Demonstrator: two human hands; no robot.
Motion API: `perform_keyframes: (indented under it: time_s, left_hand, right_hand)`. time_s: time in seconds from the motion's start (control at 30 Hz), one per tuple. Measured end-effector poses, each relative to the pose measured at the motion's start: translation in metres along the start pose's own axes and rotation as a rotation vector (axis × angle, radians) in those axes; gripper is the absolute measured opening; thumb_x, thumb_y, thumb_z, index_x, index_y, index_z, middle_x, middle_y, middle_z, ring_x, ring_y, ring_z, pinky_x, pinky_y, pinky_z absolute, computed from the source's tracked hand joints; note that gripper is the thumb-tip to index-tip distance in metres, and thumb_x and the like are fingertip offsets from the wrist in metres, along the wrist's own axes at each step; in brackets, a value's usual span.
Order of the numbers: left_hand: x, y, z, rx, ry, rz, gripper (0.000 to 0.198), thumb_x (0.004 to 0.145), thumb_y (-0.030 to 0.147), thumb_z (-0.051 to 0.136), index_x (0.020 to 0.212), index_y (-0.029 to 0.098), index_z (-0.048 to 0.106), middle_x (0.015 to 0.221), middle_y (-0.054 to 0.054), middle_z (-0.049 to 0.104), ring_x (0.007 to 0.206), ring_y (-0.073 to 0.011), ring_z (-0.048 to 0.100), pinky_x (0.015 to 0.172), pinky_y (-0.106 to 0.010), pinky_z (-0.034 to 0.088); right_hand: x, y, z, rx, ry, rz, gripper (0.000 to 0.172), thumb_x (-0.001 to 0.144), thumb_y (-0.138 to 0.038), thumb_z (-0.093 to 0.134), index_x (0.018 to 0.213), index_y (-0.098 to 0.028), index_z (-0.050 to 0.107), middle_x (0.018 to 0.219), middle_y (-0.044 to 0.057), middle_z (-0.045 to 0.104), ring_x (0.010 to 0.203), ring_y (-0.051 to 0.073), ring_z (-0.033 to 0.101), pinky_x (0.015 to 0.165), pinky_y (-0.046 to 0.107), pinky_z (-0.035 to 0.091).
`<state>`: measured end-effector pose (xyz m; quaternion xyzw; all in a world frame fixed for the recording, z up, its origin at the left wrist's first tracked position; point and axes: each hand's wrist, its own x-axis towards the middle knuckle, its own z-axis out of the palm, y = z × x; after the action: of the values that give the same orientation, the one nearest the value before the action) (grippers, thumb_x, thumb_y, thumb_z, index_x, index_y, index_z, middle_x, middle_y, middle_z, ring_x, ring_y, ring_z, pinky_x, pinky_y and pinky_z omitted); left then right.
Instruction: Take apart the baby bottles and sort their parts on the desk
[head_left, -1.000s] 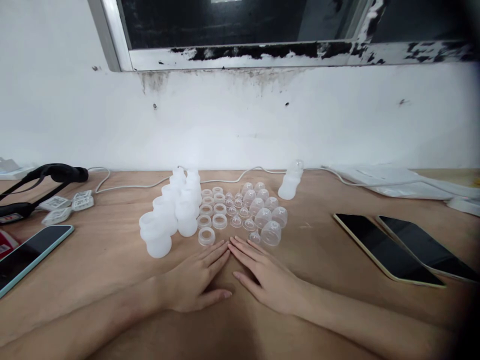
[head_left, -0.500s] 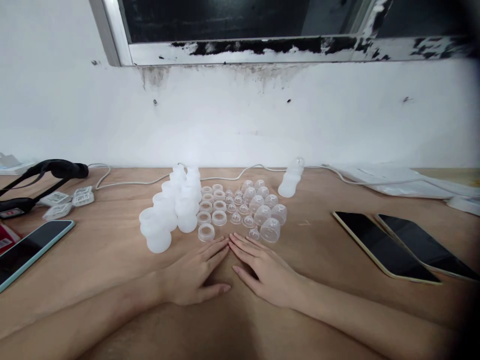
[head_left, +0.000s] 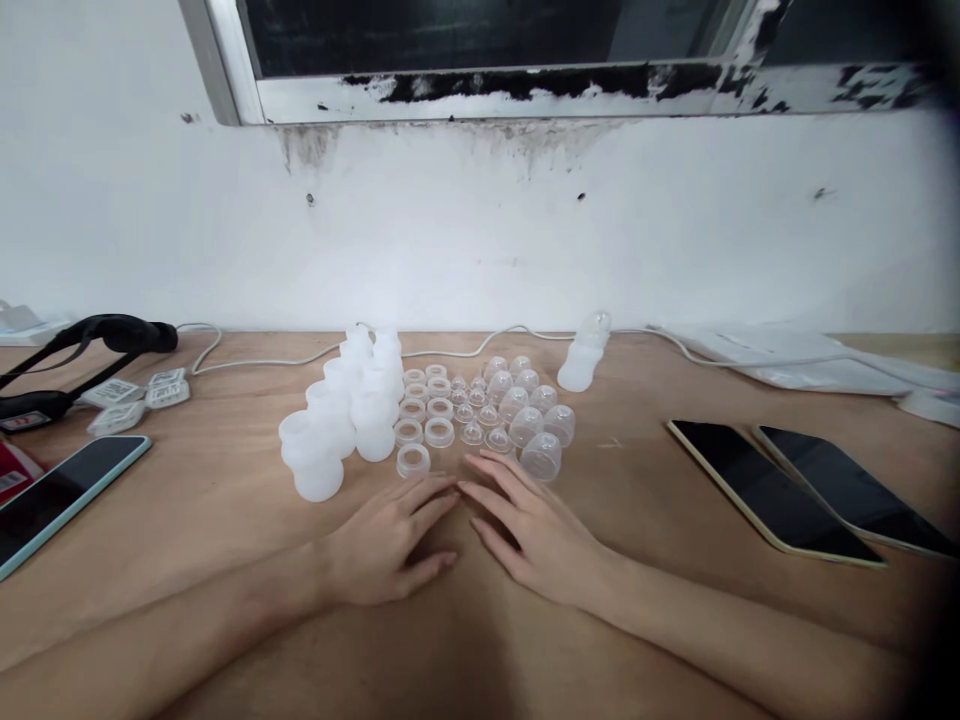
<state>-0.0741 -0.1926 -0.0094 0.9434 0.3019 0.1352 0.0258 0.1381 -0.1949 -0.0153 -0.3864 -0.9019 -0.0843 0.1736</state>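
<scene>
My left hand point(head_left: 394, 538) rests on the wooden table with fingers stretched out, just in front of the nearest white screw ring point(head_left: 413, 462). My right hand point(head_left: 529, 520) is beside it, fingers spread, its fingertips close to the left ones and near the clear bottle nipples point(head_left: 497, 440). Both hands hold nothing. Behind them stand white baby bottles point(head_left: 318, 468) in two rows on the left, then two columns of rings, the nipples, and several clear dome caps point(head_left: 540, 457) on the right. The nearest nipple is hidden behind my right hand.
An assembled baby bottle point(head_left: 582, 355) stands at the back right. Two phones point(head_left: 772, 490) lie on the right and another phone point(head_left: 67, 500) on the left. A black headset point(head_left: 112, 335), a white cable point(head_left: 465, 353) and a plastic bag point(head_left: 780, 362) lie towards the wall.
My right hand has lifted slightly, its fingers spreading and shifting forward over the nearest nipple. My left hand has stayed almost in place. The bottle parts have not moved.
</scene>
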Motion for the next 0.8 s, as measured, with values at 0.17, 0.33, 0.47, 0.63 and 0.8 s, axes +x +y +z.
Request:
perform_keyframes:
  time_s: [0.17, 0.33, 0.47, 0.63, 0.8]
  left_hand:
    - [0.002, -0.007, 0.004, 0.221, 0.248, -0.134, 0.035, 0.078, 0.026, 0.040, 0.109, 0.010, 0.048, 0.117, -0.009, 0.042, 0.105, -0.0216, 0.036, 0.088, -0.037, 0.029]
    - [0.004, -0.007, 0.004, 0.095, 0.149, -0.029, 0.032, 0.080, 0.023, 0.037, 0.109, 0.013, 0.044, 0.108, -0.003, 0.048, 0.097, -0.0154, 0.040, 0.086, -0.032, 0.030]
    - [0.005, -0.007, 0.004, 0.063, 0.179, -0.028, 0.041, 0.081, 0.026, 0.038, 0.119, 0.013, 0.036, 0.128, -0.005, 0.030, 0.115, -0.0163, 0.026, 0.096, -0.031, 0.023]
    - [0.009, -0.012, 0.009, 0.028, 0.125, -0.133, 0.045, 0.084, 0.034, 0.036, 0.123, 0.013, 0.033, 0.117, -0.004, 0.041, 0.106, -0.0181, 0.033, 0.091, -0.034, 0.030]
    - [0.014, -0.012, 0.010, -0.312, 0.249, -0.234, 0.044, 0.083, 0.026, 0.040, 0.124, 0.016, 0.031, 0.115, -0.006, 0.036, 0.098, -0.0114, 0.041, 0.087, -0.026, 0.038]
  right_hand:
    - [0.007, 0.010, -0.011, -0.383, 0.174, 0.072, 0.038, 0.073, -0.013, 0.042, 0.109, -0.012, 0.054, 0.119, 0.012, 0.039, 0.100, 0.028, 0.034, 0.077, 0.040, 0.036]
    - [0.008, 0.020, -0.009, -0.473, 0.035, 0.042, 0.035, 0.067, -0.005, 0.041, 0.097, -0.007, 0.058, 0.094, 0.014, 0.049, 0.083, 0.025, 0.039, 0.068, 0.037, 0.035]
    - [0.007, 0.019, -0.009, -0.365, 0.072, -0.015, 0.033, 0.067, -0.001, 0.039, 0.093, -0.009, 0.057, 0.086, 0.011, 0.048, 0.080, 0.022, 0.039, 0.068, 0.035, 0.035]
    - [0.006, 0.010, -0.004, -0.113, 0.079, -0.085, 0.034, 0.077, -0.009, 0.036, 0.109, -0.011, 0.046, 0.089, 0.008, 0.049, 0.080, 0.018, 0.042, 0.070, 0.033, 0.037]
    - [0.007, 0.009, 0.006, 0.247, 0.018, 0.089, 0.035, 0.083, -0.023, 0.033, 0.117, -0.014, 0.033, 0.097, 0.007, 0.047, 0.085, 0.014, 0.045, 0.074, 0.028, 0.040]
